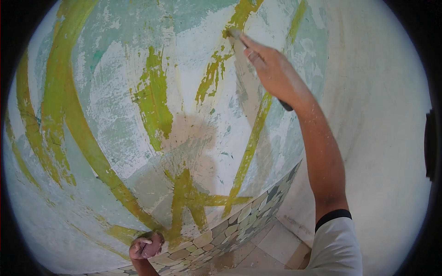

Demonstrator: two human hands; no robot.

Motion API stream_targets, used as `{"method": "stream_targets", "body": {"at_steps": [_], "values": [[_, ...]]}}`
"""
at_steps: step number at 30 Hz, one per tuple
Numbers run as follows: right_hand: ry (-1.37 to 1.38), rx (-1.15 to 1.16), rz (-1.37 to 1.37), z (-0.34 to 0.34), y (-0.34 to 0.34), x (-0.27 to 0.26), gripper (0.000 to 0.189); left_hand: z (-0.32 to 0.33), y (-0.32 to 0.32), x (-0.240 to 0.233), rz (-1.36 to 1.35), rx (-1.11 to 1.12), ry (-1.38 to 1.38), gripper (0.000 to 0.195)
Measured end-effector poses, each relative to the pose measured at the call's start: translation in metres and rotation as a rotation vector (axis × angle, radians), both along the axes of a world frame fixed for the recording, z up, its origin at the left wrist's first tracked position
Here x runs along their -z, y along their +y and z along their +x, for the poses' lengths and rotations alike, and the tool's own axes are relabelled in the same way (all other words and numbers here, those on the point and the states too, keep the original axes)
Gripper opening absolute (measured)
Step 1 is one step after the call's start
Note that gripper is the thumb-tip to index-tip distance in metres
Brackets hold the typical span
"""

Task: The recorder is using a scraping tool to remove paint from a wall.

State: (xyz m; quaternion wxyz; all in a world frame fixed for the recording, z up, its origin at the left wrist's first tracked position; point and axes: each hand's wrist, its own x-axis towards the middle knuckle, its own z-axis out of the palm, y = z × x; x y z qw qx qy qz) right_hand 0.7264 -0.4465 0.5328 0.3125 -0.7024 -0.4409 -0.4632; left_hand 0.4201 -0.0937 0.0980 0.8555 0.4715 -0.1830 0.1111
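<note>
My right hand (pixel 281 77) is raised at the upper right, closed around a scraper (pixel 236 33). The dark end of its handle pokes out below my wrist. Its blade meets the painted wall (pixel 203 55) at the lower end of a yellow-green paint stripe (pixel 241 15). Down at the bottom, my left hand (pixel 137 247) is curled around a flat, pinkish-brown object (pixel 154 245), whose exact kind I cannot tell. That hand is close to the wall, near the foot of a long yellow-green stripe (pixel 100 162).
Pale green paint on the wall is patchy, with white areas showing through. A border of stone-pattern tiles (pixel 221 236) runs along the wall's base. Floor tiles (pixel 276 243) lie below. A plain off-white wall (pixel 376 138) adjoins at the right. Shadows fall across the painted wall.
</note>
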Motion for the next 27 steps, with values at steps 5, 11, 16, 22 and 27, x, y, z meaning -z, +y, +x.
{"method": "stream_targets", "body": {"at_steps": [5,11,16,22,27], "values": [[0.014,0.024,0.017,0.001,0.004,-0.011,0.040,0.004,0.000,0.001,0.028,0.040,0.008,0.050],[0.031,0.029,-0.036,-0.011,0.007,0.002,0.040,0.007,-0.008,-0.007,-0.003,0.022,-0.042,0.047],[0.060,0.087,-0.014,-0.005,0.002,-0.022,0.041,0.006,-0.008,-0.008,0.001,0.022,-0.053,0.046],[0.085,0.050,-0.002,-0.006,0.006,-0.002,0.040,0.008,-0.005,-0.002,-0.027,0.033,-0.059,0.051],[0.062,0.030,-0.027,-0.009,0.001,-0.010,0.041,0.007,-0.004,-0.003,0.015,0.055,-0.042,0.048]]}}
